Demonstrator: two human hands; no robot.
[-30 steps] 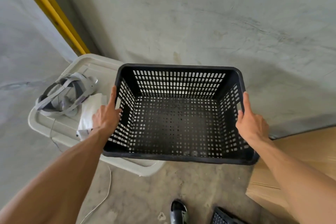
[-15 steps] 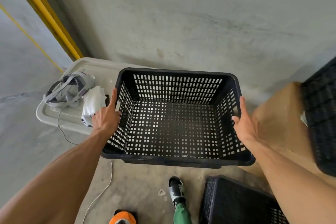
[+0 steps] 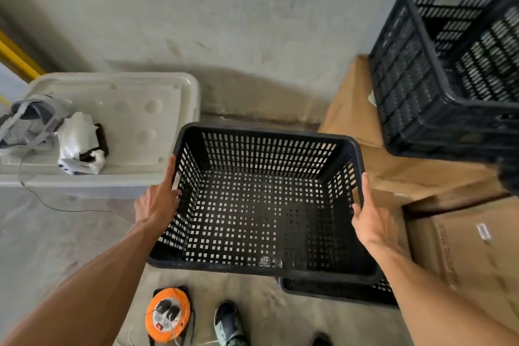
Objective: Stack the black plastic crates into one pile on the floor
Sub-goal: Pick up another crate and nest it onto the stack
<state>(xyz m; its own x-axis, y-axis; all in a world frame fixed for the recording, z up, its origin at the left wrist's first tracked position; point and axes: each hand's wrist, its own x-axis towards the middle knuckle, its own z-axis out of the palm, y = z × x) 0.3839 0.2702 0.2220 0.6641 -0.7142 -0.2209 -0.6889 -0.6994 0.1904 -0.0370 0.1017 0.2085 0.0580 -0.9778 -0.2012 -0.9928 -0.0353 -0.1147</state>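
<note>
I hold a black perforated plastic crate (image 3: 261, 205) in the air, open side up. My left hand (image 3: 157, 202) grips its left wall, thumb along the rim. On the right rim sits my right hand (image 3: 370, 219), gripping it. Under the held crate's lower right corner, a second black crate (image 3: 337, 291) rests on the floor, mostly hidden. A third, taller black crate (image 3: 438, 70) stands on cardboard boxes at the upper right.
A white lidded bin (image 3: 134, 109) at the left carries a headset (image 3: 28, 121) and crumpled paper. Cardboard boxes (image 3: 463, 247) fill the right side. An orange cable reel (image 3: 168, 314) and my shoe (image 3: 229, 323) are on the concrete floor below. A grey wall stands behind.
The held crate has moved down and to the right, off the white bin and over the floor crate. The view has tilted down, revealing the cable reel and the tall crate.
</note>
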